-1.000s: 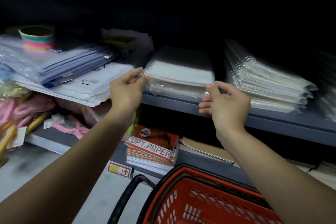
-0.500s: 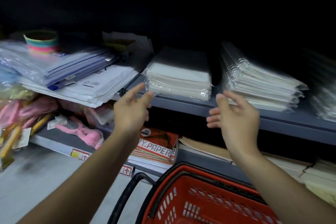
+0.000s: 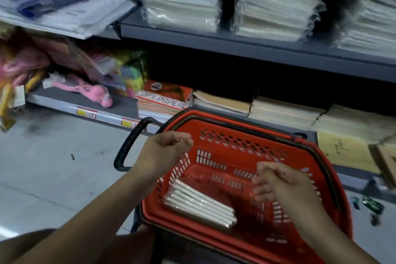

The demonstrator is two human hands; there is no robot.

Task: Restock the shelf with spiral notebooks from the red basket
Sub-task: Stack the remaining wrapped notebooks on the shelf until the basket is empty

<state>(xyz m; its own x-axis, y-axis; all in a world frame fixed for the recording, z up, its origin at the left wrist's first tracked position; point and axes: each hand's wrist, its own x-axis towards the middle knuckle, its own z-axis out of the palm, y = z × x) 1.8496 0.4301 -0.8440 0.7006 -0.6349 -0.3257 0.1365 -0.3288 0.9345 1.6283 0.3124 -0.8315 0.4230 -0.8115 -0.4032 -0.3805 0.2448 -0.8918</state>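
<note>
While both hands hang empty over the red basket (image 3: pixel 252 240), the risk lies in the pick-up to come. In the head view, the only one, the left hand (image 3: pixel 166 149) hovers above the basket's left rim with its fingers loosely bent around nothing, and the right hand (image 3: pixel 278 182) hovers over the middle of the basket, likewise slack and holding nothing. A small stack of spiral notebooks (image 3: pixel 201 206) in clear wrap lies flat on the basket floor, pushed toward the near-left corner, just beside the left wall.

That corner position is the likely trouble: fingers have little room to get under the stack on the wall side, and the slick wrap could let the top notebooks slide off if only part of the stack is grasped. The picture is blurred, so I cannot count them.

Lifting out, the stack must pass the basket's rim and the black handle (image 3: pixel 130 141) that juts out on the left; the right side of the basket offers more open floor. Above, the shelf (image 3: pixel 257 49) edge sticks forward, and the notebook piles (image 3: pixel 182 8) already on it sit close together, with only dark narrow gaps between them. New notebooks would probably have to go on top of a pile, and a careless landing could shove one askew.
</note>
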